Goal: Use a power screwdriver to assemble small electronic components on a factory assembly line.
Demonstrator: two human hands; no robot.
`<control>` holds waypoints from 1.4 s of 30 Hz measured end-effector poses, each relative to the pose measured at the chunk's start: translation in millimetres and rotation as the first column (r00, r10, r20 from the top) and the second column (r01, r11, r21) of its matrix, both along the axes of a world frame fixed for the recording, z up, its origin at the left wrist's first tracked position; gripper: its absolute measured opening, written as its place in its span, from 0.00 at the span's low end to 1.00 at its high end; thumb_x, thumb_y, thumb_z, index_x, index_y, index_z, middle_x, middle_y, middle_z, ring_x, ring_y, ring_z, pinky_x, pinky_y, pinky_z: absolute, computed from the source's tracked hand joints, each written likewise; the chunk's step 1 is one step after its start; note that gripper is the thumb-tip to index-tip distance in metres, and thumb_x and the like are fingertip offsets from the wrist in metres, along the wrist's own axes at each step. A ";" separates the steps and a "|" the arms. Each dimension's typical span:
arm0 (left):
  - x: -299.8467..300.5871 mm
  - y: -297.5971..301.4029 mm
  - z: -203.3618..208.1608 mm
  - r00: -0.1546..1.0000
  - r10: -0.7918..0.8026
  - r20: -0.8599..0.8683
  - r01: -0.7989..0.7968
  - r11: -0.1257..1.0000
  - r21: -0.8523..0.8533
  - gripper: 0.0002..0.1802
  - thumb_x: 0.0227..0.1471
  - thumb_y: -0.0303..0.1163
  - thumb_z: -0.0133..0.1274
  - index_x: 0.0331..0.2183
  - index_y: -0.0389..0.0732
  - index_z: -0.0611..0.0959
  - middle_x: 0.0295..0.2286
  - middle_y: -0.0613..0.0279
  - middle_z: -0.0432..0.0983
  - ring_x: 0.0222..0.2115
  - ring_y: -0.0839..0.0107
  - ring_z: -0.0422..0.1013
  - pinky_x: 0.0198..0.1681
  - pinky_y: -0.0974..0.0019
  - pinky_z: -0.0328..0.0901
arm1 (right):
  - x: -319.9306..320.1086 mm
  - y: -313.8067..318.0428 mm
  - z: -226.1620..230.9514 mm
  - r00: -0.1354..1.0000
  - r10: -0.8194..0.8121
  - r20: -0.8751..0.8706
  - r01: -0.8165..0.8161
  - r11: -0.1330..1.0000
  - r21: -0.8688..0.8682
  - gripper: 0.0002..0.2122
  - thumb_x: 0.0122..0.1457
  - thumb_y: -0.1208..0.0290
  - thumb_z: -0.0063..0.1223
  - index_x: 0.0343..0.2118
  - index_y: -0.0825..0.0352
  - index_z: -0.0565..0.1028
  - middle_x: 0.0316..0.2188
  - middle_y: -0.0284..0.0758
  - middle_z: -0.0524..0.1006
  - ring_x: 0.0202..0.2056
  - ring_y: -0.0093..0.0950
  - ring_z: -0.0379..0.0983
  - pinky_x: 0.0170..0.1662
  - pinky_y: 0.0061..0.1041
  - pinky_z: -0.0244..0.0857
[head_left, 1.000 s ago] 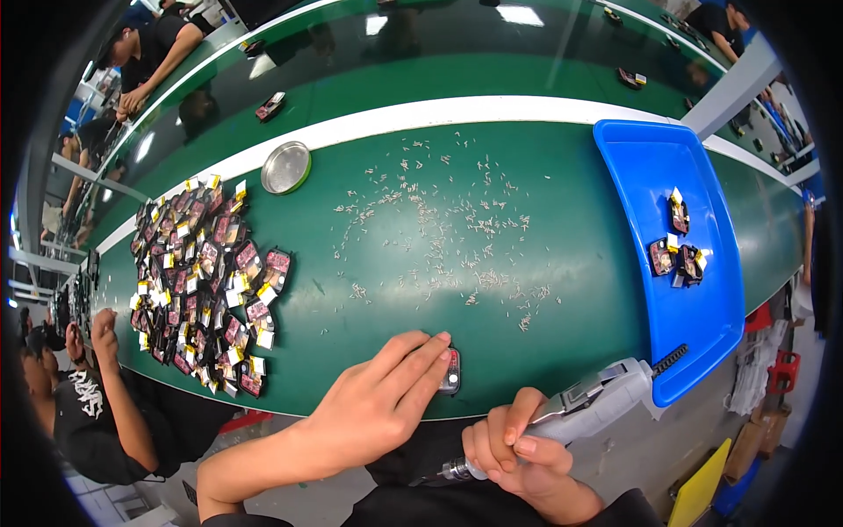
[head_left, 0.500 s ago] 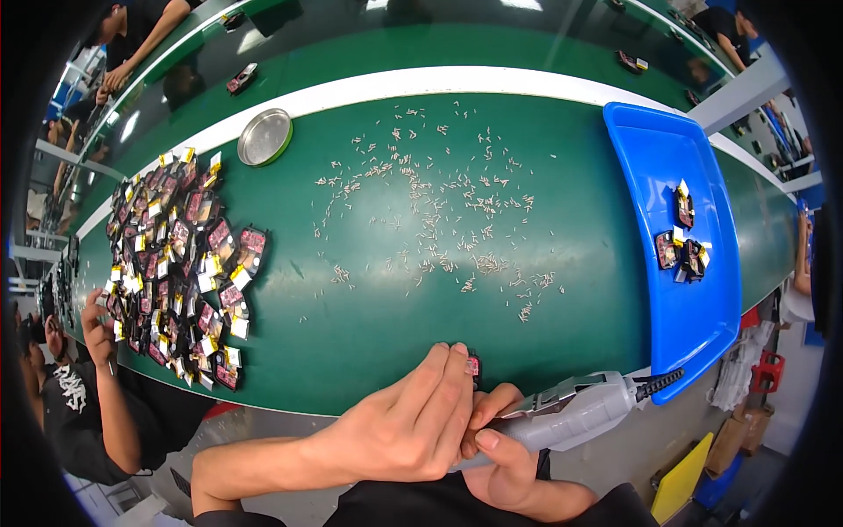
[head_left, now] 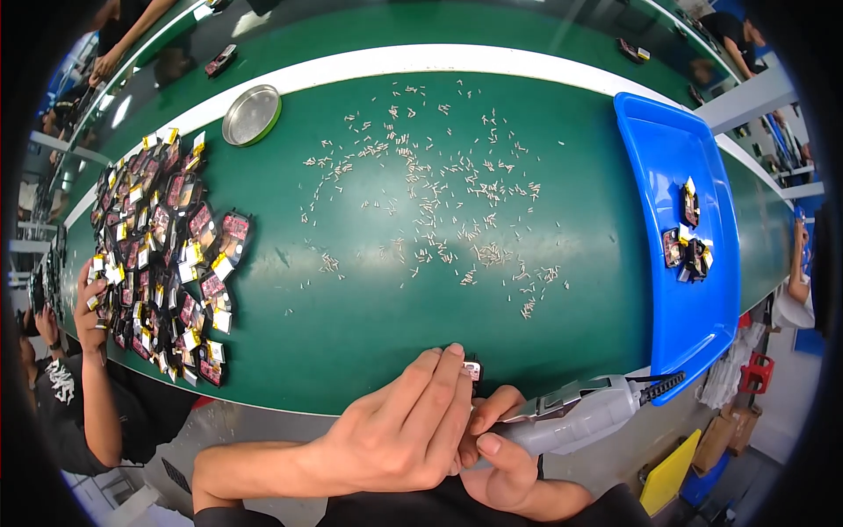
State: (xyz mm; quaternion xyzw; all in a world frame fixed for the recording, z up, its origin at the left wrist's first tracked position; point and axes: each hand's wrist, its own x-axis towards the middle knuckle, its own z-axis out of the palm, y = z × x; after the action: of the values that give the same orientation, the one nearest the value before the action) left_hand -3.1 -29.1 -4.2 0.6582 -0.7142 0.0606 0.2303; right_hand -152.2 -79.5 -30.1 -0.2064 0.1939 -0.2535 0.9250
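Observation:
At the near edge of the green table, my left hand [head_left: 399,426] is closed, fingers pressed together, over a small black electronic module with a pinkish-red circuit board [head_left: 474,371]. Only the module's far end shows past my fingertips. My right hand [head_left: 505,465] grips a grey corded electric screwdriver [head_left: 571,417] near its front. The tool lies almost level, its cord end pointing right. Where its tip meets the module is hidden by my fingers. Many small pin-like metal pieces [head_left: 430,206] lie scattered on the table beyond my hands.
A heap of similar modules [head_left: 162,255] with white and yellow tabs covers the table's left side, where another person's hand [head_left: 88,307] touches it. A round metal tin [head_left: 252,115] stands behind. At right, a blue tray [head_left: 650,263] holds several modules. A white rail [head_left: 421,58] edges the far side.
The view has shifted slightly. The module's visible end looks lighter and shows a little more. The other person's hand has reached onto the heap. My hands keep their grip.

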 end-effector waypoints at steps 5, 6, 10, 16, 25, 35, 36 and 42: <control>-0.9 -1.3 -4.1 0.999 0.024 0.035 -0.022 0.998 -0.065 0.15 0.34 0.21 0.55 0.29 0.24 0.79 0.31 0.45 0.77 0.28 0.59 0.75 0.29 0.67 0.72 | 0.2 -0.3 1.6 1.000 0.001 0.004 -0.001 1.000 0.013 0.07 0.57 0.77 0.45 0.37 0.71 0.64 0.24 0.40 0.68 0.23 0.29 0.65 0.30 0.28 0.62; -0.8 -1.6 -4.1 0.999 0.024 0.034 -0.022 0.998 -0.062 0.15 0.34 0.21 0.55 0.29 0.24 0.79 0.31 0.45 0.77 0.28 0.59 0.75 0.29 0.67 0.72 | 0.4 -0.6 2.3 1.000 0.002 -0.009 -0.002 1.000 0.008 0.07 0.57 0.78 0.45 0.37 0.71 0.64 0.24 0.40 0.68 0.23 0.29 0.65 0.30 0.29 0.62; -1.5 -3.0 -1.6 0.998 -0.002 0.064 0.004 0.999 -0.042 0.13 0.35 0.20 0.54 0.29 0.23 0.78 0.30 0.44 0.77 0.28 0.58 0.75 0.29 0.67 0.72 | 2.3 -1.3 4.5 1.000 -0.011 -0.022 0.010 1.000 -0.011 0.06 0.57 0.78 0.45 0.36 0.71 0.64 0.24 0.40 0.68 0.23 0.28 0.65 0.30 0.29 0.62; -4.2 -0.4 2.8 0.997 0.000 0.083 -0.001 1.000 0.010 0.13 0.38 0.23 0.52 0.28 0.24 0.79 0.30 0.43 0.76 0.30 0.57 0.74 0.33 0.67 0.72 | -1.2 -5.1 4.5 1.000 0.009 -0.026 -0.007 0.999 0.051 0.06 0.57 0.77 0.45 0.37 0.69 0.64 0.22 0.38 0.67 0.23 0.27 0.64 0.29 0.28 0.62; -8.8 7.5 8.3 1.000 -0.015 0.025 0.012 0.993 0.119 0.13 0.38 0.20 0.54 0.31 0.22 0.80 0.36 0.38 0.76 0.36 0.53 0.75 0.38 0.64 0.73 | -14.4 -65.0 38.0 0.985 0.096 0.143 -0.053 0.959 -0.279 0.07 0.58 0.74 0.46 0.38 0.67 0.65 0.17 0.34 0.65 0.16 0.27 0.62 0.22 0.26 0.58; -9.5 12.3 6.2 0.997 -0.001 0.079 -0.012 0.986 0.168 0.13 0.40 0.21 0.52 0.31 0.24 0.81 0.37 0.41 0.77 0.38 0.56 0.75 0.42 0.67 0.71 | 29.9 -99.8 58.4 0.995 -0.023 0.097 0.076 0.810 -0.582 0.06 0.60 0.68 0.43 0.30 0.62 0.60 0.12 0.28 0.63 0.11 0.19 0.62 0.20 0.19 0.57; -9.5 12.3 6.2 0.997 0.002 0.076 -0.014 0.985 0.170 0.13 0.40 0.21 0.52 0.31 0.24 0.81 0.37 0.41 0.77 0.38 0.56 0.75 0.42 0.67 0.71 | 31.3 -98.7 56.8 0.995 -0.021 0.094 0.072 0.812 -0.580 0.06 0.60 0.68 0.43 0.30 0.62 0.60 0.12 0.28 0.63 0.11 0.19 0.62 0.20 0.19 0.57; -6.2 12.9 3.1 0.998 -0.007 0.064 -0.003 0.989 0.150 0.12 0.41 0.22 0.52 0.30 0.25 0.82 0.36 0.43 0.78 0.37 0.57 0.75 0.42 0.68 0.71 | 37.5 -95.7 49.6 0.999 -0.023 0.032 0.038 0.813 -0.581 0.07 0.59 0.68 0.44 0.30 0.62 0.60 0.12 0.28 0.63 0.11 0.20 0.61 0.20 0.21 0.57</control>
State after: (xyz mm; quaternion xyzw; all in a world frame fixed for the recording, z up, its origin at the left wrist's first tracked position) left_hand -9.4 -16.2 -1.1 0.6705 -0.7245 0.0276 0.1571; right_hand -114.7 -175.2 19.5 -0.4728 0.0998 -0.3177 0.8158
